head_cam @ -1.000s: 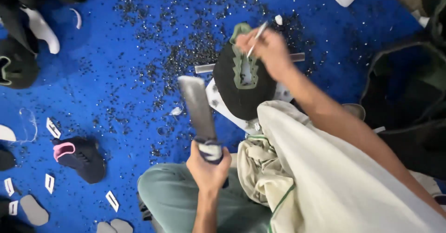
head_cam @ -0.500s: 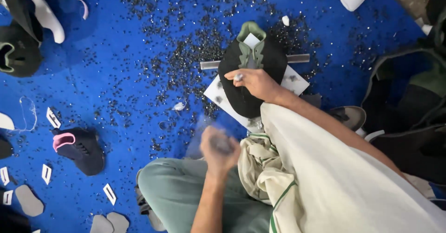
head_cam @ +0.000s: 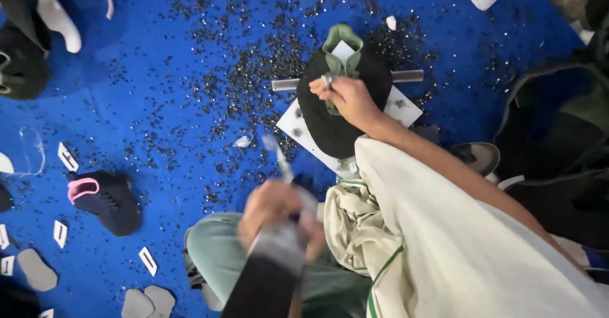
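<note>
A black shoe upper (head_cam: 330, 124) with a green tongue (head_cam: 343, 48) sits on a white board (head_cam: 298, 128) across a metal bar (head_cam: 285, 84). My right hand (head_cam: 349, 99) rests on the upper and pinches a small metal piece (head_cam: 327, 80) beside the tongue. My left hand (head_cam: 276, 211), blurred by motion, is near my knee and grips a flat grey tool (head_cam: 269, 264). The tool's thin end (head_cam: 279, 156) points toward the board.
Small dark bits are scattered over the blue mat (head_cam: 158, 102). A black shoe with pink lining (head_cam: 104, 197) lies at the left among white tags (head_cam: 66, 156) and grey insoles (head_cam: 35, 268). More shoes (head_cam: 25, 58) sit at the top left, dark bags (head_cam: 558, 140) at the right.
My left hand has swung the tool down from upright beside the board to near my knee. My right hand slid from the shoe's top to the left of the tongue.
</note>
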